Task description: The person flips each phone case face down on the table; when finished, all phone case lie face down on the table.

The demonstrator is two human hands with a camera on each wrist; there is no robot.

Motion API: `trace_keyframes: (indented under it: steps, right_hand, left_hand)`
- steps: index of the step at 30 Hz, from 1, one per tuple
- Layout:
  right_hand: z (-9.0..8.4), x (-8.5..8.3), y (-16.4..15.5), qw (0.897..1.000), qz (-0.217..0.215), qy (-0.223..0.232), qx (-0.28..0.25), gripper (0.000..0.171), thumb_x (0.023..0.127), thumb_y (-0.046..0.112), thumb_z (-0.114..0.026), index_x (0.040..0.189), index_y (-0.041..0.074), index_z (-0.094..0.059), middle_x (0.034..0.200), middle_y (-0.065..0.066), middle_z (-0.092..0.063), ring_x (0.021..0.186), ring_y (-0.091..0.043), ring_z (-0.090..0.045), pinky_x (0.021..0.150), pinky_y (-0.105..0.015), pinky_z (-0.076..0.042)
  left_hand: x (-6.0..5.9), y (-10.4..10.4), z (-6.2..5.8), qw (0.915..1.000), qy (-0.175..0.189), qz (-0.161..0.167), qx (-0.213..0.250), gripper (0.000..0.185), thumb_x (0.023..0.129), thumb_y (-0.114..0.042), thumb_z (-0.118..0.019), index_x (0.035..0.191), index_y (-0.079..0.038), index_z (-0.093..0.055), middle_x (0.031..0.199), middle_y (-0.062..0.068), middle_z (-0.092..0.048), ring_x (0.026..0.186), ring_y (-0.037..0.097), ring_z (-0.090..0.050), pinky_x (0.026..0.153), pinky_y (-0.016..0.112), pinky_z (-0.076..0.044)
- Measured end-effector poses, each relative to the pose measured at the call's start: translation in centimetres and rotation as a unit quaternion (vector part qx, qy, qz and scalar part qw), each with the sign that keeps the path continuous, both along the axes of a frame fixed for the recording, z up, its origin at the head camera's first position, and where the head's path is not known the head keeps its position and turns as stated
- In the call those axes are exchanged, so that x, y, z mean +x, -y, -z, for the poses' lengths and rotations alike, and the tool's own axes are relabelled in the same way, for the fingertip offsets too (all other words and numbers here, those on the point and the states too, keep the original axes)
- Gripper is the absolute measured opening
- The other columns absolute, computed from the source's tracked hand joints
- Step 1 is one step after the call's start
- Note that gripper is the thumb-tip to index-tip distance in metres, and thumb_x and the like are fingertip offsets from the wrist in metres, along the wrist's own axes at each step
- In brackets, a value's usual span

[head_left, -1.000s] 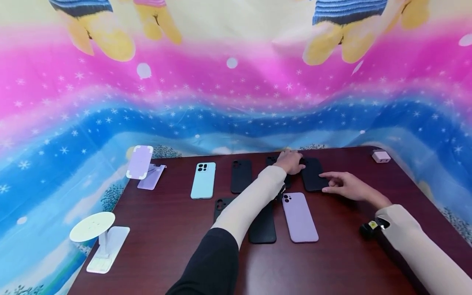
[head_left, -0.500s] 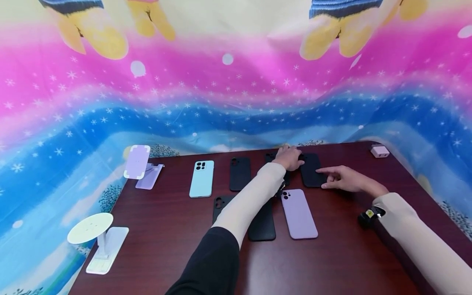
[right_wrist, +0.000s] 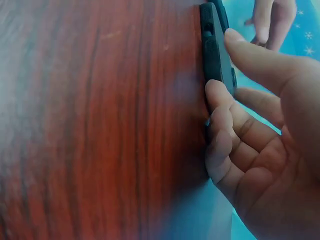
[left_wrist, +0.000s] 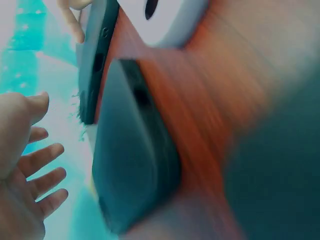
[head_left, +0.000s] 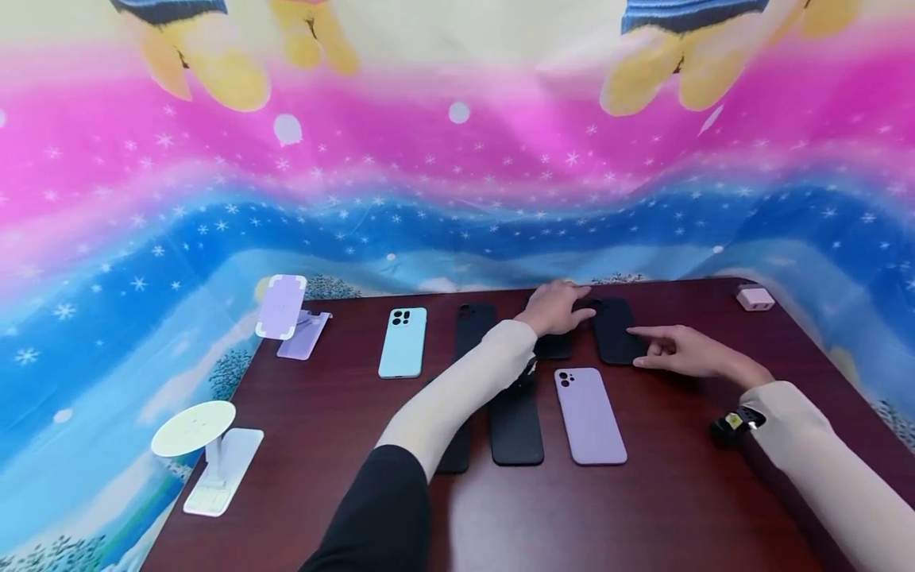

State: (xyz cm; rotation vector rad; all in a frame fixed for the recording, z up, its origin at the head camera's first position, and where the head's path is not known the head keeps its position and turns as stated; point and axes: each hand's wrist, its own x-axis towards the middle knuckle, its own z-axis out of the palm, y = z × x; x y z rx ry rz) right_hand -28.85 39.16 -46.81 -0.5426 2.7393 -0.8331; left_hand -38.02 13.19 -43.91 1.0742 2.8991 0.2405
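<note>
My left hand (head_left: 554, 310) is at the back row, overlapping a black phone case (head_left: 554, 346). In the left wrist view the left hand (left_wrist: 32, 165) has its fingers apart beside a black phone case (left_wrist: 132, 155) and holds nothing. My right hand (head_left: 682, 349) touches the black phone case (head_left: 616, 332) on the row's right end. Its straight index finger is at the case's right edge, the thumb near the lower corner. The right wrist view shows the thumb on the end of that phone case (right_wrist: 215, 55), the other fingers curled alongside.
A light blue phone case (head_left: 403, 342) and another black one (head_left: 475, 326) lie left in the row. In front are a lavender case (head_left: 590, 417) and two black ones, partly under the left sleeve. Two stands, lavender (head_left: 303, 338) and white (head_left: 223, 473), flank the left; a charger (head_left: 754, 298) is back right.
My left hand has drawn slightly left from the right-end case, its fingers straighter. Its sleeve now covers more of the front left black case. The right hand stays at the case's edge.
</note>
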Motion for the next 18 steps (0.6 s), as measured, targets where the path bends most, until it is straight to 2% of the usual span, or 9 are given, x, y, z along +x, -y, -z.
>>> trace_keyframes:
  steps: [1,4,6,8,9,13,16,18]
  right_hand:
    - [-0.1,0.2,-0.2,1.0,0.003,-0.003,-0.004,0.07,0.087,0.043,-0.065,0.144,0.01,-0.041,0.079,0.001,-0.065,0.064,-0.009,-0.057,0.062,-0.025,-0.046]
    - [-0.4,0.9,-0.6,1.0,0.018,-0.016,-0.012,0.068,0.089,0.041,-0.064,0.144,0.008,-0.041,0.078,-0.001,-0.064,0.061,-0.012,-0.056,0.057,-0.026,-0.045]
    - [-0.5,1.3,-0.9,0.999,0.032,-0.026,-0.01,0.065,0.089,0.042,-0.063,0.141,0.009,-0.044,0.077,-0.001,-0.064,0.06,-0.014,-0.056,0.055,-0.027,-0.045]
    - [-0.7,1.7,-1.1,0.998,0.043,-0.038,-0.002,0.06,0.089,0.043,-0.062,0.138,0.011,-0.048,0.077,0.0,-0.064,0.061,-0.013,-0.057,0.055,-0.027,-0.045]
    - [-0.7,1.9,-1.2,0.998,0.046,-0.044,0.003,0.057,0.09,0.044,-0.062,0.135,0.011,-0.051,0.076,0.001,-0.064,0.061,-0.012,-0.057,0.056,-0.027,-0.045]
    - [-1.4,3.1,-1.6,0.996,0.045,-0.08,0.003,0.031,0.091,0.036,-0.063,0.113,0.014,-0.066,0.073,0.003,-0.066,0.062,-0.009,-0.059,0.057,-0.026,-0.047]
    - [-1.9,4.4,-1.1,0.993,0.031,-0.109,-0.011,0.012,0.091,0.029,-0.064,0.089,0.019,-0.071,0.068,0.005,-0.065,0.058,-0.007,-0.058,0.055,-0.024,-0.047]
    - [-2.1,5.5,-0.4,0.992,0.017,-0.12,-0.024,0.014,0.091,0.027,-0.064,0.079,0.022,-0.069,0.065,0.006,-0.064,0.056,-0.007,-0.056,0.053,-0.024,-0.047]
  left_hand:
    - [0.2,0.6,-0.3,0.9998,-0.005,0.01,0.014,0.055,0.097,-0.055,-0.039,0.147,-0.034,-0.034,0.15,-0.008,-0.039,0.133,0.014,-0.044,0.102,0.031,-0.041]
    - [0.9,2.6,-1.9,0.9977,-0.025,0.035,0.053,0.048,0.097,-0.05,-0.043,0.141,-0.032,-0.045,0.143,-0.008,-0.049,0.12,0.011,-0.055,0.09,0.029,-0.046]
    - [1.5,4.1,-3.0,0.9949,-0.028,0.046,0.086,0.042,0.097,-0.047,-0.046,0.136,-0.03,-0.052,0.137,-0.008,-0.055,0.114,0.01,-0.058,0.09,0.028,-0.047]
    - [2.2,5.8,-4.2,0.9914,-0.031,0.056,0.114,0.035,0.097,-0.043,-0.049,0.128,-0.029,-0.06,0.128,-0.009,-0.062,0.112,0.007,-0.059,0.094,0.027,-0.045]
    - [2.6,6.7,-4.7,0.9895,-0.033,0.061,0.127,0.031,0.097,-0.041,-0.05,0.123,-0.029,-0.064,0.122,-0.01,-0.064,0.105,0.005,-0.061,0.093,0.026,-0.046]
    - [4.3,10.2,-6.1,0.986,-0.038,0.066,0.148,0.023,0.097,-0.038,-0.052,0.11,-0.029,-0.069,0.107,-0.012,-0.069,0.085,0.002,-0.062,0.078,0.026,-0.049]
    - [5.9,13.1,-6.5,0.9852,-0.044,0.06,0.154,0.022,0.097,-0.039,-0.052,0.107,-0.031,-0.069,0.103,-0.015,-0.069,0.084,0.0,-0.061,0.075,0.025,-0.049]
    - [7.3,15.2,-6.4,0.9839,-0.041,0.062,0.162,0.02,0.097,-0.038,-0.053,0.105,-0.03,-0.069,0.101,-0.015,-0.069,0.087,-0.001,-0.061,0.078,0.025,-0.05]
